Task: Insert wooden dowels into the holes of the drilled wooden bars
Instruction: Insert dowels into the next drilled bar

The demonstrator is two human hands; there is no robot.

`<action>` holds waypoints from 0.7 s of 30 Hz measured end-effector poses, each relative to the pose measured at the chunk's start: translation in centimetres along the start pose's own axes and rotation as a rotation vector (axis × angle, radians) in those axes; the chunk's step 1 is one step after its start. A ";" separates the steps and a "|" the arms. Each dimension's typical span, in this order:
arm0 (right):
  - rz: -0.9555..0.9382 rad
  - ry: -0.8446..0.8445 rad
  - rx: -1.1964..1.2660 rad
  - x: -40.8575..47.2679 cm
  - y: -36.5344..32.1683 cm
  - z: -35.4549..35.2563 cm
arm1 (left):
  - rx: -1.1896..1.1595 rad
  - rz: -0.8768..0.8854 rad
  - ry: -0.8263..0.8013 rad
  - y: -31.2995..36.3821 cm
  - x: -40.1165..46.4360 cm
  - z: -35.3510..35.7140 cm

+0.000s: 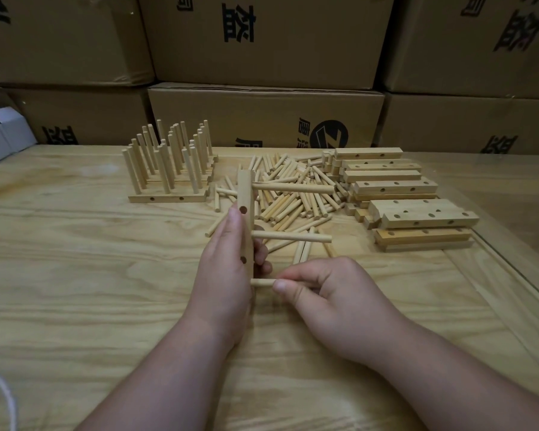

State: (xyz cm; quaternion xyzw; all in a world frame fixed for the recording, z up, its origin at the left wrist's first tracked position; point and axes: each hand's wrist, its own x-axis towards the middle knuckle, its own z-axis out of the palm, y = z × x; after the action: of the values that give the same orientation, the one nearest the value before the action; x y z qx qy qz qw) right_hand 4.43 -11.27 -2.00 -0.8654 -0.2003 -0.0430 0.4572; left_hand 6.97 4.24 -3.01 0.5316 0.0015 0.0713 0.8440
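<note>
**Two dowels seated, third going in**

Two dowels, one far (293,188) and one mid (291,237), already stick out to the right of the bar (246,219). I hold that bar on end in my left hand (227,275), palm against its left face, fingers curled round to the right side. Judgement: upright keeps the hole face turned toward my right hand, so each dowel goes in level.

My right hand (333,303) pinches the third dowel (262,282) between thumb and forefinger, close to the bar. Its left end meets the bar at the lowest hole, just right of my left palm. Whether it is fully seated I cannot tell. The short grip probably stops the dowel wobbling as I push.

Two empty side holes show on the bar face toward me; these look like a separate row.

Supplies lie beyond my hands:
- loose dowels (296,194) straight ahead, within reach of the right hand;
- blank bars (395,194) stacked beyond my right hand;
- finished bars (168,169), dowels up, beyond my left hand.

All rests on the table (91,275).
</note>
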 end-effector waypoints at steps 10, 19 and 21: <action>0.149 0.473 0.280 1.4 0.9 -1.7 | -0.167 -0.064 -0.009 0.3 0.2 0.5; 0.081 0.356 0.142 0.8 1.1 -0.4 | -0.333 -0.119 0.004 0.3 0.5 0.3; 0.103 0.361 0.145 0.8 1.1 -0.3 | -0.351 -0.126 0.007 0.3 0.5 0.4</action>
State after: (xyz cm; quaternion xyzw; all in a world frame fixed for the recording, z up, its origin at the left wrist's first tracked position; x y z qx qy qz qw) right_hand 5.59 -11.78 -2.48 -0.8176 -0.0731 -0.1593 0.5485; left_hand 7.42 4.07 -2.53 0.3747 0.0253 0.0192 0.9266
